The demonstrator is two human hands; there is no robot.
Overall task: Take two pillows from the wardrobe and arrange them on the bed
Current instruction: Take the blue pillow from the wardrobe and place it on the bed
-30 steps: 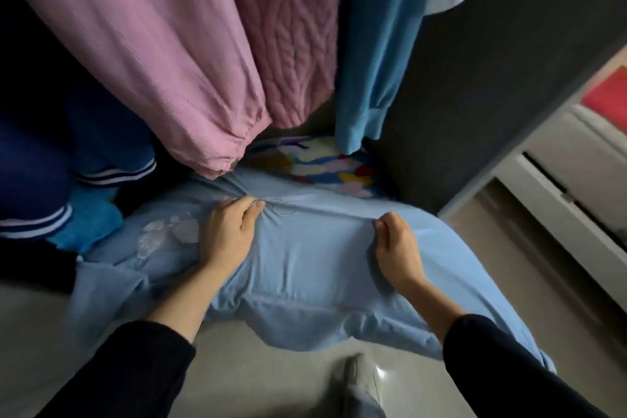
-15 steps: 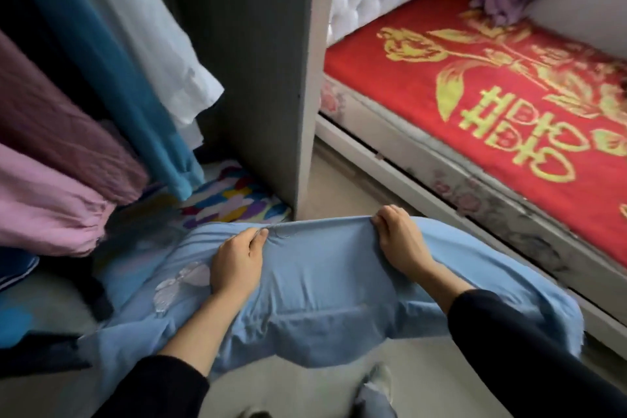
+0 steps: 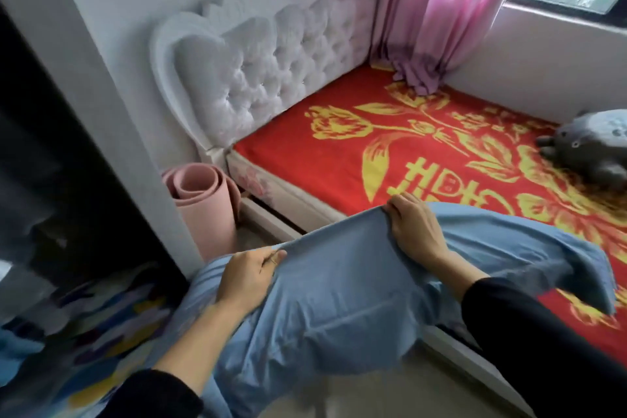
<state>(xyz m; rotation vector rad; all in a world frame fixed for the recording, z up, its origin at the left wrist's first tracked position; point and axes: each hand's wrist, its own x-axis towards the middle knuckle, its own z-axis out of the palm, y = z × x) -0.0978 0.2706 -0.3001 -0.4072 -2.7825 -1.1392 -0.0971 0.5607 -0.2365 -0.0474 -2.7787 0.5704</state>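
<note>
In the near middle of the view, a light blue pillow [image 3: 339,285] hung in the air between the wardrobe and the bed, held along its far edge by both hands. The left hand [image 3: 249,273] was clamped on that edge with thumb and fingers pinching the fabric; the right hand [image 3: 412,231] was closed over the same edge further right, fingers curled around it. The right end of the pillow drooped over the near side of the bed [image 3: 339,159], just above its red and gold cover, while the left end trailed down towards the floor by the wardrobe [image 3: 68,146].

On the far left, low in the wardrobe opening, a patch of multicoloured fabric [image 3: 101,322] showed; whether it was the second pillow could not be told. A rolled pink mat [image 3: 203,200] stood between the wardrobe and the white tufted headboard [image 3: 264,71]. A grey plush toy [image 3: 590,142] lay at the far right of the bed, and a pink curtain [image 3: 437,10] pooled at its far corner.

By my judgement the task was roughly a quarter done: one pillow was out and on its way, but not yet laid down. No pillow rested by the headboard. Placing this one, fetching the second and arranging both was left.
</note>
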